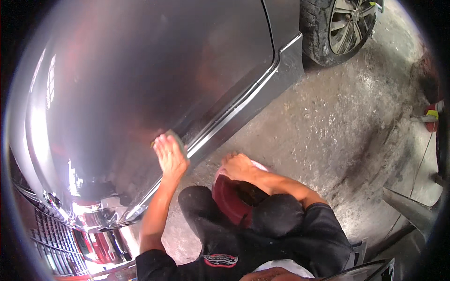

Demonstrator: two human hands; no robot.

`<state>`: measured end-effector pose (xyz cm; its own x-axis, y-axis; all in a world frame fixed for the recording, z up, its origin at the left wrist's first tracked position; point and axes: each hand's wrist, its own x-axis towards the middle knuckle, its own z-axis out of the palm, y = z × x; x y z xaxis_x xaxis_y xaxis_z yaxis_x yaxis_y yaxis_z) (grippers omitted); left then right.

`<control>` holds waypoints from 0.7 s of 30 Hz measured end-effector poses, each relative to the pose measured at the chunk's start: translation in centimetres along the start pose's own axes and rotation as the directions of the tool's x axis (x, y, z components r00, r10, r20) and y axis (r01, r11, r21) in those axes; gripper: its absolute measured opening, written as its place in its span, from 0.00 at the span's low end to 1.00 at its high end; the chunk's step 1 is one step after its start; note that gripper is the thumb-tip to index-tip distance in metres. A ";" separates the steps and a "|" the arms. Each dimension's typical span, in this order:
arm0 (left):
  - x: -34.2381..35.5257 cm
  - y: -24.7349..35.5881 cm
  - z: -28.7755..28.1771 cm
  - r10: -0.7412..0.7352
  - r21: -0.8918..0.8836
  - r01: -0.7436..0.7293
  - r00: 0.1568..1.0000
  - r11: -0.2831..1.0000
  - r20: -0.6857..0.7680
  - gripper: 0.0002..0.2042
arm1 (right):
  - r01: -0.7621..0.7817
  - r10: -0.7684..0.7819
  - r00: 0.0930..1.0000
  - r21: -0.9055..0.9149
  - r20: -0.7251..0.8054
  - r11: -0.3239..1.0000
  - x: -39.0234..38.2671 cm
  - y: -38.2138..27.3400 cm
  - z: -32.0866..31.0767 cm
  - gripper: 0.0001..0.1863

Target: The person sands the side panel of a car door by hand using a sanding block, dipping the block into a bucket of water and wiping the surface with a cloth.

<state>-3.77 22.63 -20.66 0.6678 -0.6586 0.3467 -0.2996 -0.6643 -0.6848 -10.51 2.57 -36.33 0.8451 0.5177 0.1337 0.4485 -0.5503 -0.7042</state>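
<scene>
My left hand holds a greenish-grey pad against the dark grey car door panel, just above the bright trim strip along its lower edge; the pad is partly hidden under my fingers. To its right, my right hand grips the pale rim of a maroon bucket with something dark inside. The bucket stands between my dark-clothed knees, and whether anything else is in that hand is hidden.
A dusty car wheel is at the upper right. Stained concrete floor runs beside the car. A red object with a yellow part and a grey metal piece lie at the right edge, a grille at lower left.
</scene>
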 end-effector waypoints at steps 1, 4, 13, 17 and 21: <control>3.0 1.4 0.0 -0.017 -0.123 0.017 1.000 0.992 -0.005 0.36 | -0.004 0.004 1.000 -0.003 -0.008 1.000 0.0 0.1 0.0 0.25; 13.1 7.2 -2.6 0.102 -0.097 -0.109 0.992 0.989 -0.069 0.36 | 0.031 -0.031 0.999 -0.030 0.013 0.999 -0.1 -0.1 0.1 0.23; 20.7 10.1 -7.4 0.293 -0.057 -0.302 0.947 0.952 -0.130 0.29 | 0.089 -0.107 0.970 -0.089 -0.219 0.992 -0.5 -0.1 1.0 0.22; 12.1 6.6 -1.9 0.051 -0.129 -0.082 0.972 0.988 -0.229 0.30 | 0.098 -0.105 0.986 -0.058 -0.127 0.993 -0.1 0.6 -0.2 0.24; 24.0 10.0 -8.9 0.209 -0.096 -0.247 0.932 0.964 -0.295 0.30 | 0.106 -0.106 0.994 -0.050 -0.006 0.993 0.4 -0.1 0.5 0.27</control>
<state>3.20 -2.99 -13.50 0.3589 -0.8573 0.3691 -0.5190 -0.5120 -0.6845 -10.42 3.19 -36.56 0.7942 0.5696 0.2116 0.5493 -0.5243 -0.6507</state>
